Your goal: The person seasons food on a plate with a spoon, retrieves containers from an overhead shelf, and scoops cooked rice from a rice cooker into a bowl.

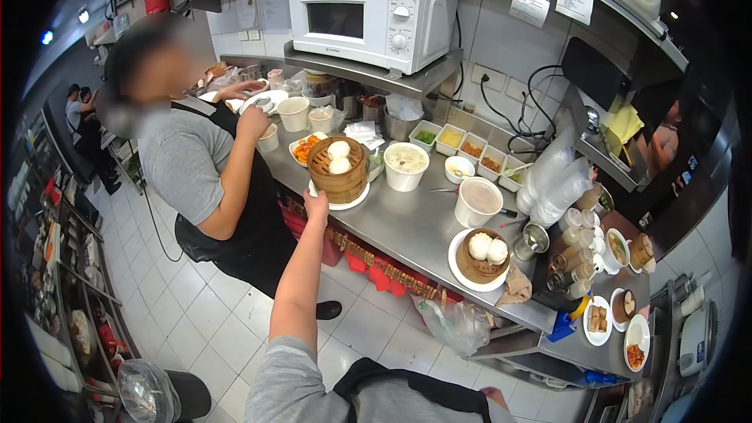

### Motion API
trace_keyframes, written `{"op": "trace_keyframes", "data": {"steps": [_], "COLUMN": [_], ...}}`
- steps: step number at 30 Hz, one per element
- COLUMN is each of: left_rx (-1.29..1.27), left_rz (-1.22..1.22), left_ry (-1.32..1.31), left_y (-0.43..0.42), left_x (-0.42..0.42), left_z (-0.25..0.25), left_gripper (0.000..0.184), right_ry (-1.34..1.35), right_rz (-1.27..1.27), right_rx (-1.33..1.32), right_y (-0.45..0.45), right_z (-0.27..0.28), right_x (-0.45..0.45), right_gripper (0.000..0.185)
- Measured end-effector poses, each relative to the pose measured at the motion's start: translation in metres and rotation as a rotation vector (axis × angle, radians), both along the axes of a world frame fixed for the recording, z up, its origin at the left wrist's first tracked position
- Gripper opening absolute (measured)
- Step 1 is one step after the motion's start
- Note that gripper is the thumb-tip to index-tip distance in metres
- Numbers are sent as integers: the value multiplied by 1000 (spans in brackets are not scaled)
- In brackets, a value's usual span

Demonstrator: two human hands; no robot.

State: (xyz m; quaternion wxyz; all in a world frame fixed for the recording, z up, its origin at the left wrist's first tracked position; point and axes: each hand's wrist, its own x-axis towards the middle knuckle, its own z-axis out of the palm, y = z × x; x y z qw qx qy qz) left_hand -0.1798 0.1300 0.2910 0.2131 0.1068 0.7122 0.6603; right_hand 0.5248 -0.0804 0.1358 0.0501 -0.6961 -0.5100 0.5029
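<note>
The left hand grips a white plate under a bamboo steamer (two buns inside); the right hand's state cannot be told.

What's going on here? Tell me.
The person's left hand grips the rim of a plate bearing a bamboo steamer with two buns, at the edge of the counter; whether it is lifted is unclear. A second steamer, also with two buns, sits on another plate farther right, untouched. To the left, a co-worker handles a white dish.
</note>
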Motion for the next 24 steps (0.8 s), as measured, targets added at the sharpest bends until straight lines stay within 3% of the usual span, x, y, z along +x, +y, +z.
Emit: {"op": "trace_keyframes", "data": {"steps": [2, 3, 5, 6, 7, 8, 10, 11, 13, 14, 15, 18, 20, 21, 22, 23, 24], "left_rx": [-43, -121, -140, -10, 113, 128, -15, -53, 120, 60, 88, 143, 108, 30, -207, -210, -322], "left_rz": [122, 113, 11, -24, -94, -79, -80, -66, -238, -135, -124, 18, 2, -127, -503, -662, -801], "left_ry": [80, 132, 48, 0, -155, -176, -177, -198, -279, -255, -204, 91, 55, -385, -325, -282, -345], "left_y": [14, 22, 35, 47, 27, 25, 11, 21, 30, 9, 12, -2, -25, -42, -63, -78, -104], "left_x": [-25, -44, -86, -112, -83, -77, -49, -76, -120, -81, -81, -58, -28, -11, -8, 19, 75], "left_z": [-20, -32, -53, -78, -31, -17, 32, 1, -61, -21, -31, -92, -138, -151, -195, -210, -190], "left_gripper": [62, 63, 61, 62, 64, 66, 71, 70, 66, 57, 55, 48, 44, 30, 19, 12, 10], "right_ry": [-6, 96, 119, 46, 103, 271, 528, 596, 794, 908, 902, 850, 765, 725, 680, 637, 593], "right_rz": [346, 62, 220, 370, 359, 437, 152, -4, -448, -654, -765, -984, -955, -894, -834, -831, -831], "right_rx": [194, 69, 94, 82, 138, 273, 283, 277, 388, 457, 421, 419, 393, 381, 365, 376, 388], "right_y": [41, 57, 87, 106, 111, 121, 128, 130, 136, 152, 164, 189, 199, 203, 203, 204, 203], "right_z": [-25, -24, 12, 3, 15, 8, 69, 89, 94, 100, 105, 105, 108, 110, 110, 110, 110], "right_x": [-1, -21, -68, -85, -114, -132, -196, -220, -251, -264, -266, -259, -251, -245, -242, -243, -244], "right_gripper": [17, 17, 26, 26, 26, 22, 21, 25, 26, 28, 30, 38, 42, 40, 39, 39, 39]}}
